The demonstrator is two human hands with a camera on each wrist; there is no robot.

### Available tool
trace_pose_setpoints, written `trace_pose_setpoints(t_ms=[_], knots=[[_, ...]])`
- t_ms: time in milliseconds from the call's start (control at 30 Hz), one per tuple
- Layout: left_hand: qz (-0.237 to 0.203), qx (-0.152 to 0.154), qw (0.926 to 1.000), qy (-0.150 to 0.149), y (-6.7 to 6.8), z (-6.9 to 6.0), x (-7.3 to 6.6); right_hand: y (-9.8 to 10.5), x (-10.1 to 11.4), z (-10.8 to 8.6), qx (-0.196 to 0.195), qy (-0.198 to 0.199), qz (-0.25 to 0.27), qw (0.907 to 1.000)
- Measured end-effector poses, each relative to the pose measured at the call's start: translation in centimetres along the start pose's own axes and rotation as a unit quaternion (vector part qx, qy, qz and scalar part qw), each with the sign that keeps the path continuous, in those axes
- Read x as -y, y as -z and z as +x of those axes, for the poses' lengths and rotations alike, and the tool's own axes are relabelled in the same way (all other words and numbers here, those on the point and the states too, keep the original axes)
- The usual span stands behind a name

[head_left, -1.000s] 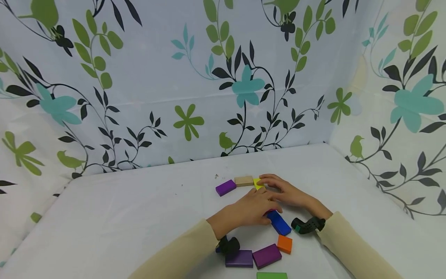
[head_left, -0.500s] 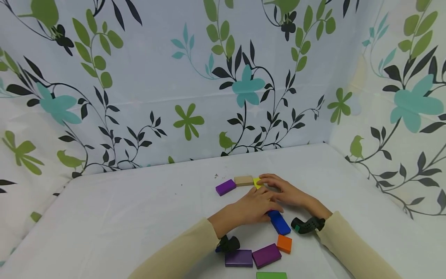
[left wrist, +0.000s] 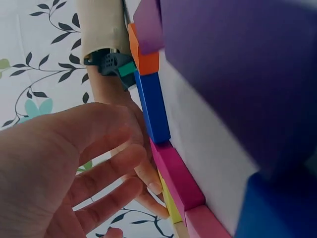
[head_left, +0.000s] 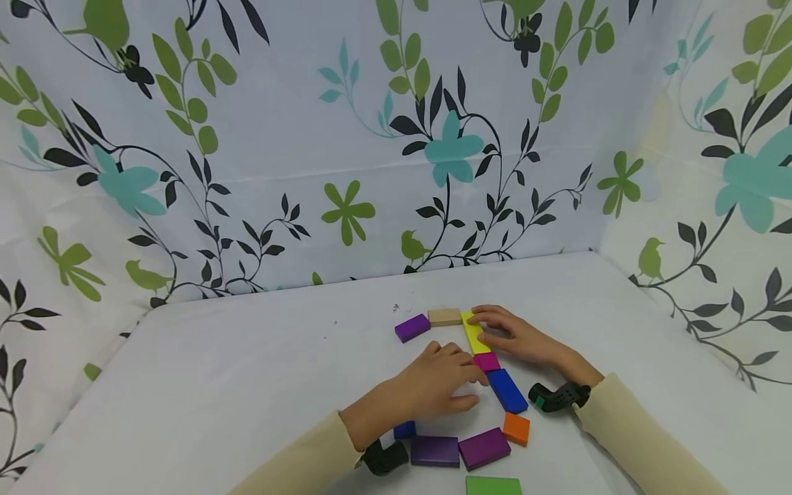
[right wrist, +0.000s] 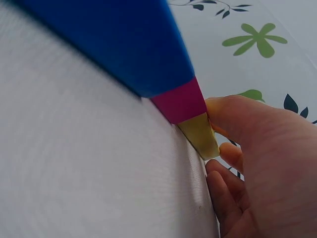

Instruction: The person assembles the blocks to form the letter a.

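Note:
My right hand (head_left: 522,338) lies along the right side of the yellow block (head_left: 475,333). Its thumb and fingertips touch that block, also seen in the right wrist view. Toward me, a magenta block (head_left: 487,361) adjoins the yellow one, then a blue block (head_left: 509,392) and a small orange block (head_left: 516,430). My left hand (head_left: 430,381) hovers left of the magenta and blue blocks, its fingers loosely bent and holding nothing. In the left wrist view, the palm and fingers of the left hand (left wrist: 94,173) appear beside the row.
A tan block (head_left: 445,317) and a violet block (head_left: 412,328) continue the curve at the far end. Nearer are a plum block (head_left: 485,448), a dark purple block (head_left: 435,451), a partly hidden blue block (head_left: 405,430) and a green block (head_left: 493,485). Patterned cloth (head_left: 278,172) borders the white table.
My left hand has drawn back left and toward me, uncovering the magenta block and more of the yellow one. The right hand stays by the yellow block. The head view has shifted slightly.

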State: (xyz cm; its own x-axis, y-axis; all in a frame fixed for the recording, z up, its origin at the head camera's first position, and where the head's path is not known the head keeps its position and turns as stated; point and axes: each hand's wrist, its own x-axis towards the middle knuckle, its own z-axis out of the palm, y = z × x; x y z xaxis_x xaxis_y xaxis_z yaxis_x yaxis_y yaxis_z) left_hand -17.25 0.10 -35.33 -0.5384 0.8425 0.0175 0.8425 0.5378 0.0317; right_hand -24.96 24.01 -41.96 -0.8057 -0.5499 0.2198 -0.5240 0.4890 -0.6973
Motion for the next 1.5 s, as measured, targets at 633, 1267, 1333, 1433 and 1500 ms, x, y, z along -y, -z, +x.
trace_pose_setpoints(t_ms=[633,1267,1333,1433,1500], knots=[[-0.039,0.061,0.9974,-0.003,-0.9,-3.1,-2.3,-0.1,0.0,-0.1,-0.008,-0.009,-0.007,0.9999],[-0.055,0.035,0.9979,0.002,-1.3,-3.6,-1.8,0.0,-0.4,-0.1,-0.003,-0.007,-0.003,1.0],[-0.064,0.026,0.9976,0.011,-1.1,-3.5,-1.4,0.0,-0.3,0.0,-0.003,-0.005,-0.002,1.0],[-0.065,0.007,0.9976,0.025,-0.7,-3.3,-0.8,0.0,-0.3,0.0,-0.001,0.0,-0.003,1.0],[-0.06,-0.007,0.9975,0.038,-0.4,-3.2,-0.4,-0.1,-0.3,0.1,0.0,0.0,0.001,1.0]])
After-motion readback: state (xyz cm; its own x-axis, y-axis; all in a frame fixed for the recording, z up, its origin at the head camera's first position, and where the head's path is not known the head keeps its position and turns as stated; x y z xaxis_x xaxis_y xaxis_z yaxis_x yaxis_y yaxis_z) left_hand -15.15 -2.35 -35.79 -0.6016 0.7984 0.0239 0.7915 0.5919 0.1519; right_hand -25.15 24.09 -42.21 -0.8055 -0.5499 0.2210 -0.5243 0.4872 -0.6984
